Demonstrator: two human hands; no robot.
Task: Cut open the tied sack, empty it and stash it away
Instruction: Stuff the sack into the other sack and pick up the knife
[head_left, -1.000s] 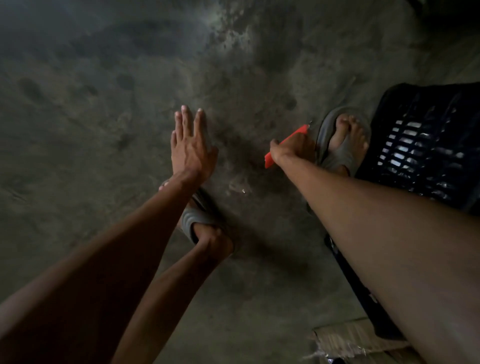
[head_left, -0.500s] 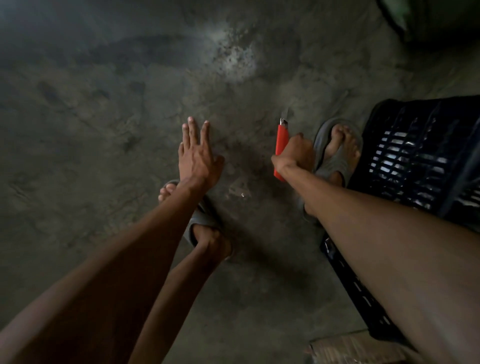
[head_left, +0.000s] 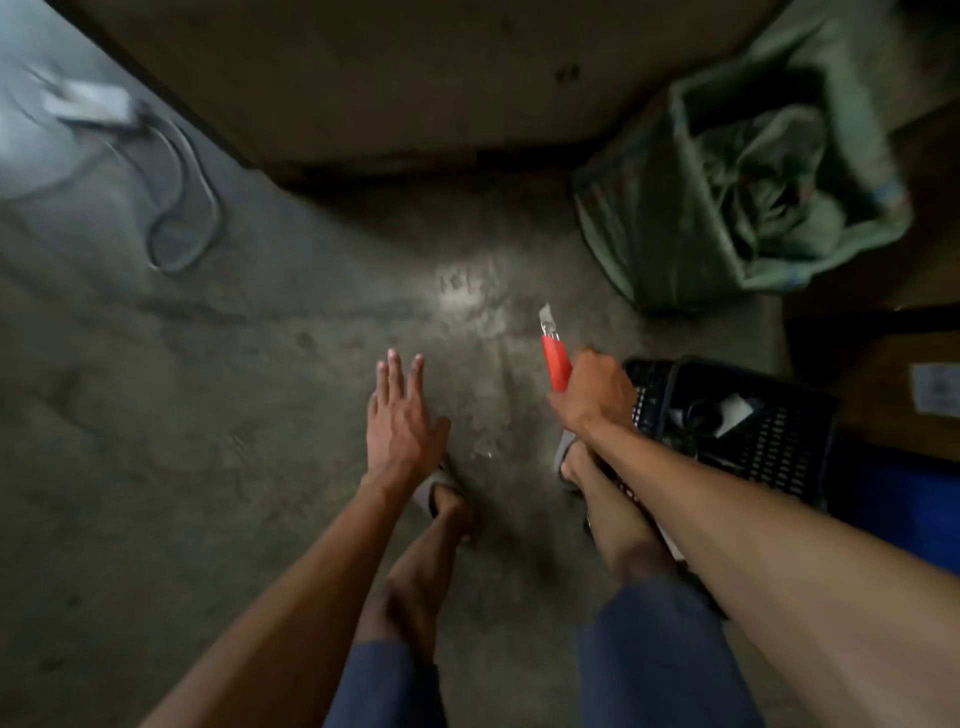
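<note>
Nearest the camera, two bare forearms reach down over blue trouser legs (head_left: 660, 660) and feet in grey rubber sandals (head_left: 435, 486) standing on the stained grey concrete floor (head_left: 208, 467). The left hand (head_left: 397, 415) is spread flat with fingers straight and together, holding nothing, palm toward the floor; half a second earlier it hovered the same way. The right hand (head_left: 597, 397) is closed in a fist around the red plastic utility knife (head_left: 555, 358), whose short metal blade now sticks up and away from the person; a second ago the knife lay slanted across the fist, then it stood upright. Just right of that hand sits the black perforated plastic crate (head_left: 769, 441), with a dark round object and a pale card-like piece inside; earlier it filled the right edge, and now it shows whole and smaller, since the view has lifted. Beyond the crate on the right stand a blue surface and a brown wooden piece bearing a pale label (head_left: 937, 387) whose writing is too blurred to read. Farther off, newly in view, the green woven sack (head_left: 675, 208) slumps at the upper right on the floor, well apart from both hands, its mouth gaping with crumpled green folds inside. At the far left a blurred white object with a looping grey cable (head_left: 182, 208) lies on the floor, also new to the view. No brand or writing can be read anywhere.
</note>
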